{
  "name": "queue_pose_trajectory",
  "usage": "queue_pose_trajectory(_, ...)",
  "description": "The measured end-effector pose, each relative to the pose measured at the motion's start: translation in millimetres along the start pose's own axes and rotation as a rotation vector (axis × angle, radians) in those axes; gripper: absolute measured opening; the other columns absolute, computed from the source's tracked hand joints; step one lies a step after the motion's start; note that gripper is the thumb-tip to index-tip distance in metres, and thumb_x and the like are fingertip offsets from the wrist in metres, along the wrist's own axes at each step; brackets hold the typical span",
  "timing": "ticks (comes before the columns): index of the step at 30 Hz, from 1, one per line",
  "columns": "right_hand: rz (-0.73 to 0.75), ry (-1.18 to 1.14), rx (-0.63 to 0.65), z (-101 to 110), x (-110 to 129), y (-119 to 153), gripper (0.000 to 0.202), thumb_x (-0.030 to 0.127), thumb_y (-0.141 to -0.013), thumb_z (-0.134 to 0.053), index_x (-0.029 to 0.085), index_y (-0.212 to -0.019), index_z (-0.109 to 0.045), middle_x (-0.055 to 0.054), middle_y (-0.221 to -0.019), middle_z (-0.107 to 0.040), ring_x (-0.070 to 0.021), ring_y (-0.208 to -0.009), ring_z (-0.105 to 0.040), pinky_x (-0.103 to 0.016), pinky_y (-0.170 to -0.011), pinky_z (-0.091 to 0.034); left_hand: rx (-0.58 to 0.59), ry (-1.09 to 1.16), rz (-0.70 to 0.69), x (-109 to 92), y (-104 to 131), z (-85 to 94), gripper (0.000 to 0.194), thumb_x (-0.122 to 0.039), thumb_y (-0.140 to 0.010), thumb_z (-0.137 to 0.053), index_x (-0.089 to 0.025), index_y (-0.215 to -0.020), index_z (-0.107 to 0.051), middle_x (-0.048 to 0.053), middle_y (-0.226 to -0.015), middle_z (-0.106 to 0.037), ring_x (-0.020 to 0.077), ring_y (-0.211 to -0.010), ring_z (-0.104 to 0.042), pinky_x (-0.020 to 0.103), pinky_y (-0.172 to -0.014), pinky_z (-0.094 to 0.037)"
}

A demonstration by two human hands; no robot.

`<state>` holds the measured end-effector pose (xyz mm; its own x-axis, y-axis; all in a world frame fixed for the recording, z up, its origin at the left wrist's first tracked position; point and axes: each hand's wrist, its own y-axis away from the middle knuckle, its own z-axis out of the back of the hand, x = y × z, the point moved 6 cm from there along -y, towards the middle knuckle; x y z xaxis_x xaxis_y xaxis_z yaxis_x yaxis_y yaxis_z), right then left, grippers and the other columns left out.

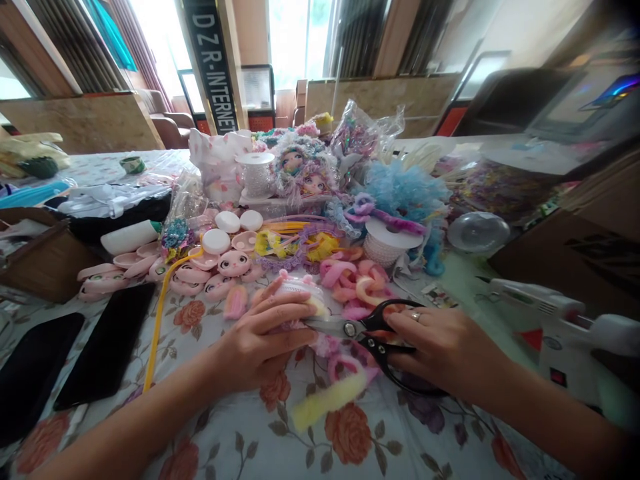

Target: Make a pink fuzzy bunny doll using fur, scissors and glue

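Note:
My left hand (260,337) presses down on a small pink and white fuzzy craft piece (300,290) on the floral tablecloth (280,440). My right hand (440,347) grips black-handled scissors (370,330), whose blades point left and touch the fuzzy piece under my left fingers. A yellow fluffy strip (327,400) lies just in front of both hands. Pink loops (355,280) sit right behind the scissors.
Pink bunny-face pieces (220,267), white discs and a yellow band (160,313) lie to the left. Two dark phones (107,343) rest at the near left. A white glue gun (555,313) lies at the right. Doll heads, bags and ribbon spools crowd the back.

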<state>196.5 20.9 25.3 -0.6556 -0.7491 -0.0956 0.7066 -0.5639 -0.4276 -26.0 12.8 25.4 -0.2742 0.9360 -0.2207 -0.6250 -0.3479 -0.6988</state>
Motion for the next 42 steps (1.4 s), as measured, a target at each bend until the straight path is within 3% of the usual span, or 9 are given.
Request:
queue_pose_trajectory(6,-0.125,-0.086,0.029,-13,-4,21,0.007,0.024,-0.085,-0.049,0.020,-0.082,-0.053,-0.001,-0.063,-0.059,-0.0167,-0.055,-0.054,-0.026,-0.053,-0.033,0.007,0.020,-0.016,-2,0,-3.9,0.029,-0.001,-0.084,-0.052,-0.014,-0.108,-0.063,0.014,-0.126,-0.061,0.0248,-0.130,-0.047,0.053,-0.117,-0.025)
queue_pose_trajectory(13,-0.219,-0.077,0.048,-11,0,18,0.004,0.019,-0.077,-0.052,0.019,-0.080,-0.053,-0.002,-0.065,-0.061,-0.0171,-0.057,-0.056,-0.025,-0.054,-0.033,-0.022,0.011,-0.009,0,-1,-0.6,0.033,0.000,-0.084,-0.050,-0.016,-0.110,-0.062,0.013,-0.127,-0.059,0.0259,-0.130,-0.047,0.058,-0.117,-0.022)
queue_pose_trajectory(20,-0.295,-0.120,0.042,-9,-10,26,0.011,0.028,-0.081,-0.052,0.021,-0.072,-0.054,-0.001,-0.055,-0.057,-0.0164,-0.046,-0.052,-0.027,-0.047,-0.030,-0.056,-0.037,0.022,-1,-1,-0.5,0.041,-0.004,-0.085,-0.052,-0.017,-0.124,-0.052,0.013,-0.120,-0.063,0.0234,-0.124,-0.052,0.055,-0.115,-0.030)
queue_pose_trajectory(27,-0.745,0.072,0.183,7,-39,77,0.022,0.044,-0.080,-0.059,0.024,-0.076,-0.062,-0.007,-0.070,-0.071,-0.0290,-0.061,-0.068,-0.032,-0.048,-0.040,0.026,-0.298,0.088,4,-6,2.9,0.034,-0.017,-0.085,-0.057,-0.016,-0.118,-0.053,0.017,-0.126,-0.056,0.0284,-0.126,-0.048,0.045,-0.104,-0.045)
queue_pose_trajectory(31,-0.875,0.099,0.286,4,-47,104,0.030,0.049,-0.085,-0.053,0.022,-0.079,-0.064,-0.009,-0.072,-0.072,-0.0314,-0.065,-0.069,-0.036,-0.050,-0.044,-0.028,-0.286,0.152,12,-4,7.1,0.033,-0.025,-0.083,-0.063,-0.017,-0.112,-0.048,0.016,-0.121,-0.056,0.0265,-0.120,-0.052,0.041,-0.100,-0.048)
queue_pose_trajectory(34,-0.795,0.126,0.199,9,-41,100,0.033,0.049,-0.084,-0.054,0.020,-0.086,-0.068,-0.010,-0.076,-0.072,-0.0318,-0.068,-0.069,-0.037,-0.051,-0.048,-0.063,-0.251,0.197,15,2,7.5,0.035,-0.029,-0.082,-0.066,-0.019,-0.109,-0.047,0.014,-0.121,-0.054,0.0265,-0.122,-0.051,0.041,-0.100,-0.048)
queue_pose_trajectory(38,-0.503,0.200,-0.137,37,-3,58,0.028,0.037,-0.089,-0.051,0.016,-0.095,-0.067,-0.015,-0.092,-0.069,-0.0344,-0.089,-0.064,-0.046,-0.072,-0.052,-0.072,-0.232,0.210,14,7,5.3,0.043,-0.030,-0.080,-0.069,-0.019,-0.115,-0.045,0.015,-0.124,-0.052,0.0274,-0.124,-0.049,0.043,-0.101,-0.046)
queue_pose_trajectory(40,-0.330,-0.017,-0.247,44,22,27,0.020,0.026,-0.090,-0.052,0.019,-0.102,-0.066,-0.012,-0.100,-0.067,-0.0274,-0.094,-0.063,-0.041,-0.081,-0.052,-0.075,-0.237,0.200,12,7,4.4,0.051,-0.030,-0.081,-0.068,-0.019,-0.124,-0.042,0.016,-0.127,-0.050,0.0272,-0.126,-0.048,0.042,-0.101,-0.046)
queue_pose_trajectory(42,-0.184,-0.320,-0.206,37,42,-5,0.019,0.020,-0.089,-0.054,0.022,-0.104,-0.064,-0.011,-0.115,-0.062,-0.0242,-0.111,-0.058,-0.038,-0.093,-0.049,-0.077,-0.240,0.202,11,6,4.2,0.057,-0.030,-0.082,-0.067,-0.018,-0.131,-0.039,0.017,-0.129,-0.049,0.0268,-0.126,-0.047,0.041,-0.102,-0.046)
